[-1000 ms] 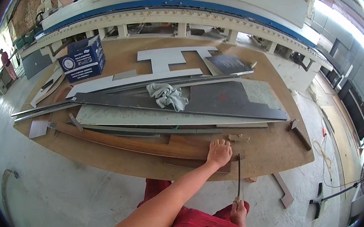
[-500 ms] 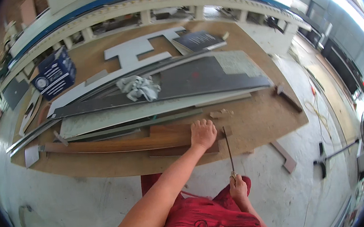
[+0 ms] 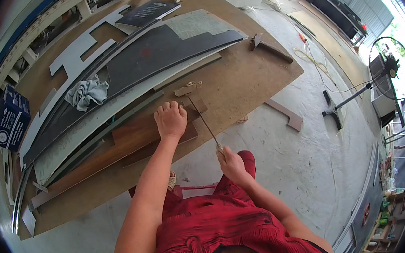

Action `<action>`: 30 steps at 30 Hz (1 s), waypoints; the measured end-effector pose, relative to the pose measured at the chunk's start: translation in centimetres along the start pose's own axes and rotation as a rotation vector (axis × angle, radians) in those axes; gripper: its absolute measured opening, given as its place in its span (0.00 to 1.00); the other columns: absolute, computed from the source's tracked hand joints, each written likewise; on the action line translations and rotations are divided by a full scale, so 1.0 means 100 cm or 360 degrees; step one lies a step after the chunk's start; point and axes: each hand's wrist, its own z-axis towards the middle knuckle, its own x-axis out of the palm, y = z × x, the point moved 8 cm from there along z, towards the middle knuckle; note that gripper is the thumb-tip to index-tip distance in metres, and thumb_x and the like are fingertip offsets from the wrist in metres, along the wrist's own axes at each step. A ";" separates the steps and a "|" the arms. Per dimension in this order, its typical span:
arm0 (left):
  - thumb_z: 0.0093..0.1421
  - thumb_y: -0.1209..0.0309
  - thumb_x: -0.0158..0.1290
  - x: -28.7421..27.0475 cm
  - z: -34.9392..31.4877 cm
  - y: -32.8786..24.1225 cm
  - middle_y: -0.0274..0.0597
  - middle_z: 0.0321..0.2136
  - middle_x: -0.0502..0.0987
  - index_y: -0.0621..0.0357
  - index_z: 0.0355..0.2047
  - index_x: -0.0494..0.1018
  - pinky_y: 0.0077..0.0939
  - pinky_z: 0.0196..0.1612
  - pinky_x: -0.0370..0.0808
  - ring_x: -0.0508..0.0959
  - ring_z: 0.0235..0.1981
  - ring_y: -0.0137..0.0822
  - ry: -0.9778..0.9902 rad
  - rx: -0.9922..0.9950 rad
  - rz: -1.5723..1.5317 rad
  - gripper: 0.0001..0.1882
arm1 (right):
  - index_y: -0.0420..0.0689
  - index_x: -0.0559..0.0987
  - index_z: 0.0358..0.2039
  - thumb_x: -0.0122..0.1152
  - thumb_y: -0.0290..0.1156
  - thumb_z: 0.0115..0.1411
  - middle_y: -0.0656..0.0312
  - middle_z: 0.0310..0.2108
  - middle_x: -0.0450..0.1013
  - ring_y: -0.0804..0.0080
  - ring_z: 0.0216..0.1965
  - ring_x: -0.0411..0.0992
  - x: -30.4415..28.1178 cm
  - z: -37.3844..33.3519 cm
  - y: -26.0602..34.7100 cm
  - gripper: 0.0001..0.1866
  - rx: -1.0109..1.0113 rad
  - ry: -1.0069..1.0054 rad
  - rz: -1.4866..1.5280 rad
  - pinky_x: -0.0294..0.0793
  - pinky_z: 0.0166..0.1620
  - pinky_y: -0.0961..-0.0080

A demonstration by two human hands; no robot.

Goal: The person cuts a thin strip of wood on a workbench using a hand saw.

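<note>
A long brown wooden board lies along the near edge of the work table. My left hand presses on its right part, fingers bunched over the wood. My right hand is closed round the handle of a hand saw, whose thin dark blade shows edge-on. The blade slants away across the board just right of my left hand, with a short board end on its other side. Under the board a darker reddish-brown piece sticks out. Whether the blade is within the wood is too small to tell.
Grey and white panels are stacked beyond the board, with a crumpled cloth on top. A hammer lies near the table's right corner. A blue box stands far left. An angled strip and a fan are on the floor.
The view has swung to the right, so the table appears turned and shifted left. My left hand stays on the board; my right hand still holds the saw across it.
</note>
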 end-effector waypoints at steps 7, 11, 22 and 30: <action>0.61 0.61 0.48 -0.006 -0.001 0.001 0.42 0.34 0.75 0.54 0.33 0.74 0.42 0.46 0.70 0.74 0.41 0.44 -0.0066 0.0012 0.0017 0.11 | 0.42 0.67 0.36 0.50 0.43 0.67 0.39 0.23 0.73 0.34 0.30 0.72 -0.002 -0.036 -0.014 0.15 0.0106 0.0089 0.0057 0.67 0.33 0.41; 0.60 0.61 0.49 -0.002 0.000 -0.003 0.42 0.34 0.75 0.53 0.33 0.74 0.43 0.45 0.70 0.75 0.40 0.44 -0.0089 0.0038 0.0020 0.10 | 0.42 0.67 0.36 0.49 0.44 0.67 0.37 0.25 0.73 0.32 0.32 0.72 0.005 0.039 0.013 0.16 0.0041 -0.0010 0.0023 0.67 0.35 0.39; 0.62 0.61 0.47 -0.007 -0.001 0.000 0.42 0.35 0.76 0.54 0.34 0.74 0.43 0.46 0.69 0.74 0.41 0.44 -0.0029 -0.0003 0.0000 0.11 | 0.41 0.67 0.36 0.51 0.41 0.66 0.39 0.25 0.73 0.33 0.30 0.72 0.003 -0.059 -0.023 0.15 0.0217 0.0108 0.0006 0.66 0.33 0.41; 0.62 0.60 0.47 -0.003 0.004 -0.010 0.43 0.36 0.76 0.53 0.34 0.74 0.44 0.47 0.69 0.74 0.42 0.45 -0.0046 0.0009 -0.0018 0.12 | 0.43 0.68 0.36 0.49 0.42 0.67 0.39 0.25 0.73 0.34 0.32 0.72 -0.001 0.045 0.019 0.14 -0.0050 -0.0186 -0.0046 0.68 0.35 0.41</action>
